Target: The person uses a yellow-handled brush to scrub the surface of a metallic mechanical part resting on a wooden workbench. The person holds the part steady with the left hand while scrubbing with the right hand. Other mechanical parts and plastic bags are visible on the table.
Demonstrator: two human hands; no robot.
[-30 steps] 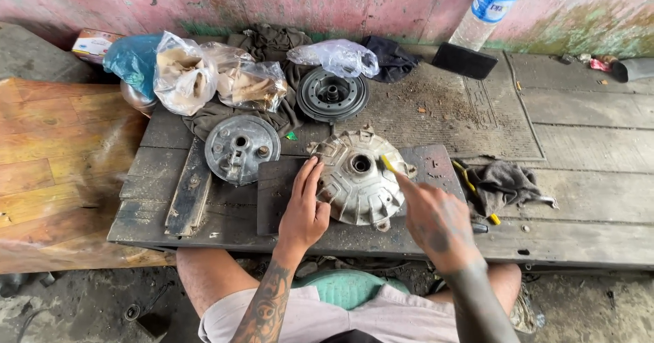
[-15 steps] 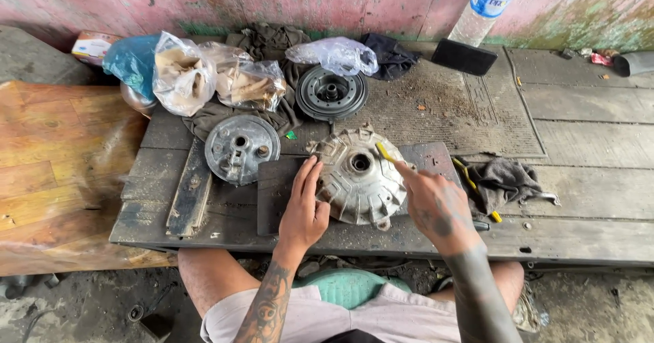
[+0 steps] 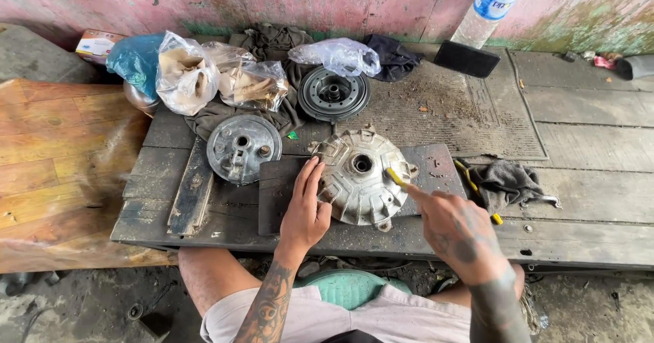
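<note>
- Work platform: weathered grey wooden boards [image 3: 586, 200], dusty, oil-stained, with a ribbed dark mat [image 3: 436, 111] at the far centre; a varnished brown plank floor [image 3: 54, 166] adjoins on the left.
- Dark square board [image 3: 279, 193], flat and grimy, lies near the middle and carries the main workpiece.
- Round, ribbed, dull-silver cast-metal hub drum [image 3: 357, 179], domed with a central bore and radial fins; sits on the dark board, centre, between the two hands. Step in hand, as judged: brushing grime off its ribbed face. The next stroke calls for a firm brace and light pressure along the fins.
- Grey flat metal brake plate [image 3: 243, 147], circular, with holes, just left of the drum.
- Dark round grooved pulley-like disc [image 3: 333, 94], far of the drum.
- Clear crinkled plastic bags [image 3: 218, 77] holding pale contents, and a blue-green bag [image 3: 133, 57], far left.
- Dark grey rag [image 3: 504, 179], crumpled, right of the drum.
- Clear plastic water bottle [image 3: 490, 6], far right, against the pink wall.
- Left hand [image 3: 305, 210]: fingers extended, close together, flat against the drum's left rim, bracing it.
- Right hand [image 3: 458, 230]: fingers closed round the handle of the small yellow brush.
- Small yellow brush [image 3: 395, 177]: slim plastic, its head touching the drum's right side.
</note>
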